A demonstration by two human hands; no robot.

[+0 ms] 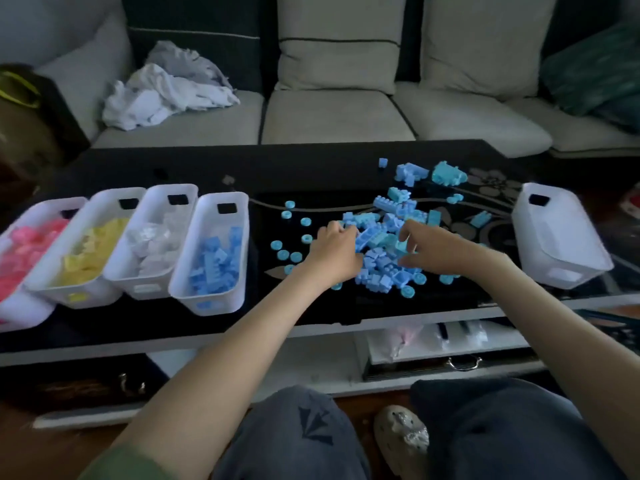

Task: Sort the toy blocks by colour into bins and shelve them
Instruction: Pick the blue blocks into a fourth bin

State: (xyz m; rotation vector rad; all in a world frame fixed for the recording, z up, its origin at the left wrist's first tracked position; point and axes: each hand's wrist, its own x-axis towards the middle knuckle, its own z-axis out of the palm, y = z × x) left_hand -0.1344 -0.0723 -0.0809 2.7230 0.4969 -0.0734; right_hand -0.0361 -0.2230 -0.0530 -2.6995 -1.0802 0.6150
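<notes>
A pile of blue and turquoise toy blocks (388, 233) lies on the black table (311, 168), with small round turquoise pieces (289, 254) scattered to its left. My left hand (334, 252) rests on the pile's left side, fingers curled into the blocks. My right hand (429, 247) is on the pile's right side, its fingers pinching a turquoise block (401, 245). Four white bins stand in a row at the left: pink blocks (20, 251), yellow blocks (90, 251), white blocks (152, 240) and blue blocks (214, 261).
A fifth white bin (557, 237) lies tipped over at the table's right end. Behind the table is a sofa (339, 112) with crumpled white cloth (166, 88). Below the tabletop, drawers with metal handles (462, 363) face my knees.
</notes>
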